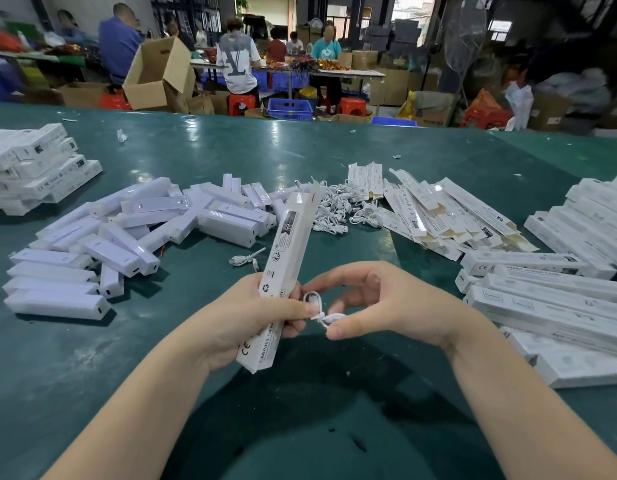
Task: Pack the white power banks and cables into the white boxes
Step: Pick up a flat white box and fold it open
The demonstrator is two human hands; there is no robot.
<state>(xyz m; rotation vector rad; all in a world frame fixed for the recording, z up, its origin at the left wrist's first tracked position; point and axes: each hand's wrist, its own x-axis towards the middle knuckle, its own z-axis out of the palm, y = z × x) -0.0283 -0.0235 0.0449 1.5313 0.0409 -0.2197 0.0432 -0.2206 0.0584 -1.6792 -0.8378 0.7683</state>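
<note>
busy workshop behind, green table [334, 161] up front. left hand [251, 320] clenches a long white box [288, 258] above the table, its long axis tilted up and away, open flap end farthest. right hand [379, 303] pinches a coiled cable [322, 315] beside it. best to keep the coil tight, lift it to the open end and feed it in lengthwise.

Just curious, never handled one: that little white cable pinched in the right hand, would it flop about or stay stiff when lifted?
Probably floppy: the cable bends into a small loop between the right hand and left hand. Likely very light, since fingertips alone hold it. Its tied bundle should keep it from unravelling.
</note>
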